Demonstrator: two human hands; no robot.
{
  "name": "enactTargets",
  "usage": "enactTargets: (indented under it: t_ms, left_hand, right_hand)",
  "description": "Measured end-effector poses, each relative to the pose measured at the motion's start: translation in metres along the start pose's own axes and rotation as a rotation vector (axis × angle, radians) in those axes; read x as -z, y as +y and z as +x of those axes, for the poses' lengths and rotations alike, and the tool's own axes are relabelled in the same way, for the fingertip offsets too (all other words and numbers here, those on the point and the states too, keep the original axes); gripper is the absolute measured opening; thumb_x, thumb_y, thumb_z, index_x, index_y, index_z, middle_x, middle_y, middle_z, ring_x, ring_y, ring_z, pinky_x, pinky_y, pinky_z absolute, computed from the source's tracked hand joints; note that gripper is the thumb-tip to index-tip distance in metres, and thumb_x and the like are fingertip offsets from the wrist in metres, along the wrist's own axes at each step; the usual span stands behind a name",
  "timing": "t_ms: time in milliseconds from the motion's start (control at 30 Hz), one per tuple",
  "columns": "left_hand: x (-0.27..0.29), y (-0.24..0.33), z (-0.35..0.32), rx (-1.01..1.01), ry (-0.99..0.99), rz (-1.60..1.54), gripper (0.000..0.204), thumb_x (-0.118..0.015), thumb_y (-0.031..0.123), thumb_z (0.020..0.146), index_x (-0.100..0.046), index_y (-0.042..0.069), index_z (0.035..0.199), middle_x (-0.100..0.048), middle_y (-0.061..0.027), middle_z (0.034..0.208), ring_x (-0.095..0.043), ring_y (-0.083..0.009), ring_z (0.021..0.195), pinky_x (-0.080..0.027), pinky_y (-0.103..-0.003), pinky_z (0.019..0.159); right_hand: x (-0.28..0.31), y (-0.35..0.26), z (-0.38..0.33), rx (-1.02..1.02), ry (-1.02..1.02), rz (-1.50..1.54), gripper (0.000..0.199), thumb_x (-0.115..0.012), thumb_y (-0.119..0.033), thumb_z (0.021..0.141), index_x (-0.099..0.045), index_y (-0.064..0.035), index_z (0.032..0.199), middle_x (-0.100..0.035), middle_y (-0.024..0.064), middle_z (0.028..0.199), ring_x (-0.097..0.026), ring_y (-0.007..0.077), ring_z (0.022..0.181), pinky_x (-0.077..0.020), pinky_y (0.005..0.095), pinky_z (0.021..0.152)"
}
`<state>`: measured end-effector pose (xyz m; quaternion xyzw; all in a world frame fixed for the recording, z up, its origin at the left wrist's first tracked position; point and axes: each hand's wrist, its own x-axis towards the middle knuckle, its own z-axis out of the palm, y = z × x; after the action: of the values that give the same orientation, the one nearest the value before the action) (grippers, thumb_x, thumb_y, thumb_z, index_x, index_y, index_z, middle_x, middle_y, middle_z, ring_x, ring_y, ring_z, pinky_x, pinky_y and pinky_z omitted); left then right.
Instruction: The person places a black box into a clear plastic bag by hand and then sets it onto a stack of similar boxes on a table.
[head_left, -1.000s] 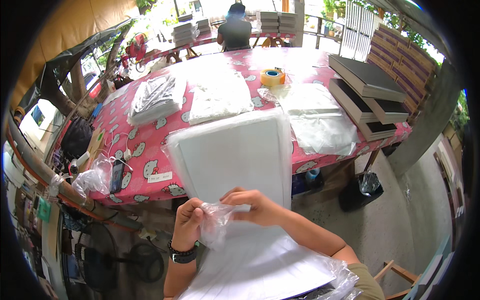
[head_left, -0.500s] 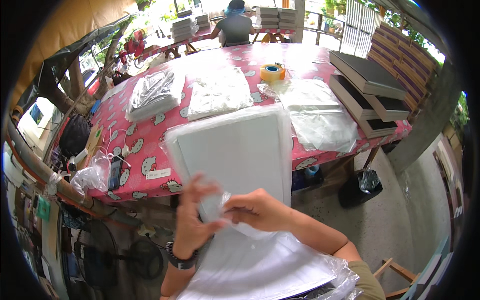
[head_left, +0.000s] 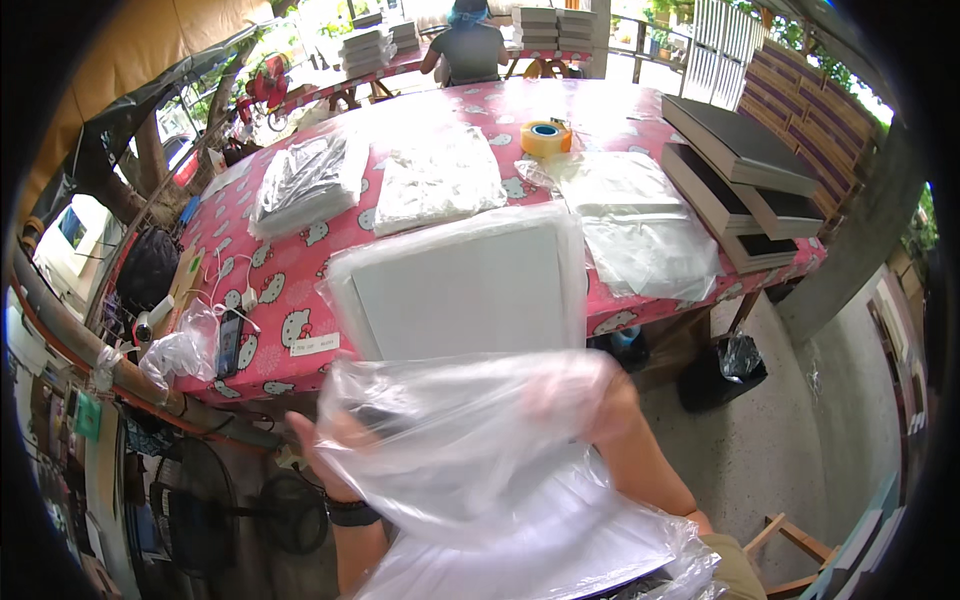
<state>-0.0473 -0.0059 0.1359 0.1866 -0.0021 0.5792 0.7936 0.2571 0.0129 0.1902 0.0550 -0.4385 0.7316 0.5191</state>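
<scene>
Both my hands hold a clear plastic bag [head_left: 470,440], spread wide in front of me. My left hand [head_left: 335,445] grips its left edge, and my right hand [head_left: 585,400] shows blurred through the film at its right side. Behind the bag stands a white flat board wrapped in clear film [head_left: 460,285], leaning toward me from the table edge. More white sheets in plastic [head_left: 540,550] lie on my lap below the bag.
A table with a pink patterned cloth [head_left: 300,260] carries stacks of bagged items [head_left: 310,180], clear bags [head_left: 640,230], a yellow tape roll [head_left: 545,138] and dark flat boxes [head_left: 740,170]. A person [head_left: 470,45] sits at the far side. A black bin [head_left: 725,370] stands below.
The small crumpled bag between my hands has been pulled open and spread wide; my hands have moved apart, and it now covers the lower part of the white board.
</scene>
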Motion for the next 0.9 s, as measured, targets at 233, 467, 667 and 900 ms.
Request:
enactTargets:
  t_ms: [233, 467, 667, 900]
  left_hand:
    - [-0.016, -0.005, 0.016, 0.135, -0.472, 0.388, 0.037, -0.05, 0.041, 0.081, -0.048, 0.007, 0.092, -0.053, -0.0048, 0.09, -0.048, -0.0184, 0.083, -0.038, -0.035, 0.073]
    - [-0.006, 0.018, 0.013, -0.209, -0.077, -0.133, 0.056, -0.042, 0.046, 0.084, -0.039, 0.007, 0.125, -0.041, -0.012, 0.126, -0.041, -0.0262, 0.113, -0.031, -0.041, 0.095]
    - [-0.034, 0.011, 0.018, 0.745, -0.178, 0.921, 0.077, -0.075, 0.033, 0.062, -0.041, -0.008, 0.118, -0.047, -0.016, 0.118, -0.046, -0.0178, 0.106, -0.035, -0.028, 0.088]
    - [0.071, 0.067, 0.017, 0.005, 0.167, 0.242, 0.051, -0.039, 0.043, 0.087, -0.042, 0.004, 0.119, -0.047, -0.0153, 0.118, -0.048, -0.0248, 0.105, -0.039, -0.039, 0.089]
  right_hand:
    - [0.009, 0.002, -0.017, -0.17, 0.342, 0.199, 0.056, -0.048, -0.042, 0.084, -0.034, -0.01, 0.127, -0.057, 0.0011, 0.083, -0.053, 0.0087, 0.061, -0.0386, 0.0184, 0.044]
    - [0.031, 0.016, -0.055, -0.652, 0.252, -0.034, 0.042, -0.065, -0.029, 0.073, -0.053, 0.0005, 0.1, -0.057, 0.0059, 0.077, -0.055, 0.0139, 0.071, -0.0437, 0.0284, 0.058]
    - [0.019, -0.043, 0.006, 0.117, 0.806, -0.204, 0.019, -0.049, -0.003, 0.068, -0.059, 0.0009, 0.084, -0.058, 0.005, 0.067, -0.055, 0.0111, 0.055, -0.0426, 0.0222, 0.049]
    - [0.048, -0.053, 0.012, -0.872, 0.048, -0.651, 0.018, -0.049, -0.003, 0.077, -0.058, 0.0029, 0.092, -0.052, -0.0026, 0.062, -0.044, 0.0028, 0.049, -0.0335, 0.0172, 0.045]
